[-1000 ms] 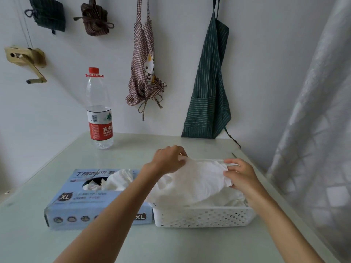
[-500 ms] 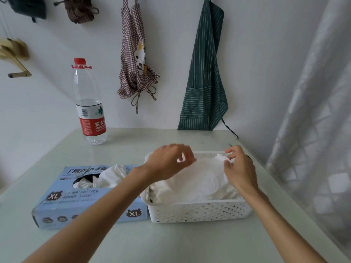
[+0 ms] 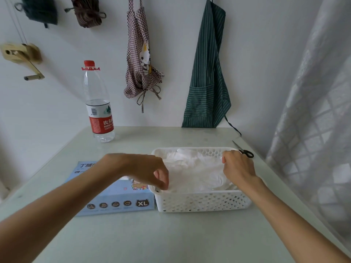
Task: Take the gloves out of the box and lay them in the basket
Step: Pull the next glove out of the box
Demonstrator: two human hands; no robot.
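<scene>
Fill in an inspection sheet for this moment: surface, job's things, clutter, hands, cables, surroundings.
Surface: pale green table, against a white wall.
Job's things: blue glove box marked XL lies flat, touching the left side of the white perforated basket; white gloves piled in the basket.
Clutter: water bottle upright at the back left; scissors behind the basket's right corner.
Hands: left hand pinches the gloves at the basket's near left corner; right hand grips them at the right side.
Cables: nothing seen.
Surroundings: checked apron and green striped apron hang on the wall; curtain at right.
</scene>
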